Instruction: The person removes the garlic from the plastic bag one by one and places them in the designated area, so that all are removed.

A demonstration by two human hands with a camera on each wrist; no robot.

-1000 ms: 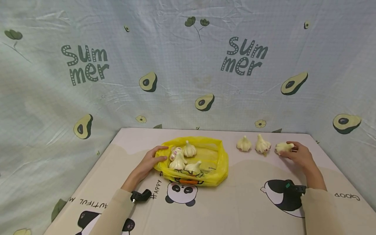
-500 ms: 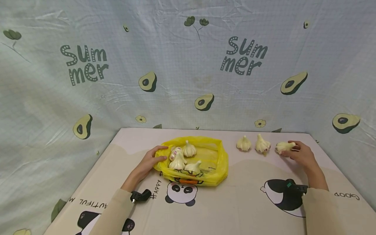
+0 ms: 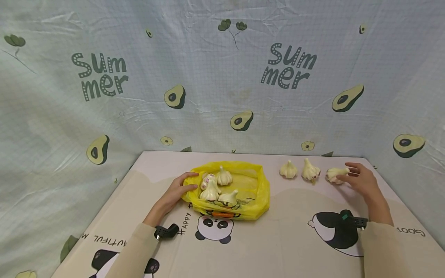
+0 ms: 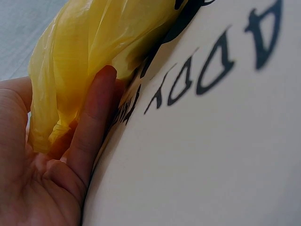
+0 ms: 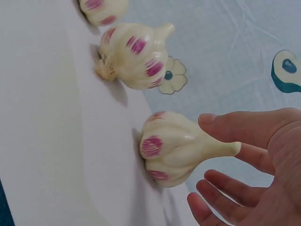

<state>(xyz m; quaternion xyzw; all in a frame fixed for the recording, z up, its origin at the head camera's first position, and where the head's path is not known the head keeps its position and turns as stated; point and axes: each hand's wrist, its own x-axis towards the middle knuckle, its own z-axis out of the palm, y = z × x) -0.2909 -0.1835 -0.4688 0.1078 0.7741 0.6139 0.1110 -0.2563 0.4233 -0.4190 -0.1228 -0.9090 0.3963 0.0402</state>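
Starting far left: see L hand (image 3: 175, 193) holding left edge of yellow bag (image 3: 264, 193), pinching plastic btwn thumb and fingers; can't tell how tightly. Prob. steadying bag, mouth up.

Inside bag, count four garlic bulbs. Find purple-marked bulb (image 3: 208, 180) leftmost, partly hidden; then front upright bulb (image 3: 210, 192), overlapping in view, poss. touching; then rear upright bulb (image 3: 224, 177), also stem up; then tilted bulb (image 3: 228, 197) nr front rim, pointing stem up to the right.

Moving right onto surface (image 3: 278, 227): count three more, in rough row toward back edge. Note first loose bulb (image 3: 288, 170), upright; second loose bulb (image 3: 310, 172) just beside, apart, showing roots and purple patches in R wrist view; third loose bulb (image 3: 334, 175) at row's end, tipped over w/ stem toward R hand (image 3: 363, 183).

At far right, see R hand spread around that stem, thumb apart from fingers, not gripping; can't tell re: light contact at thumb.

Progress: judging by row, likely under halfway thru emptying bag, i.e. three out, four left in. Looks abt done w/ third: in line w/ others, resting on surface, unheld AFAICT. Still to deal w/: all four inside bag.
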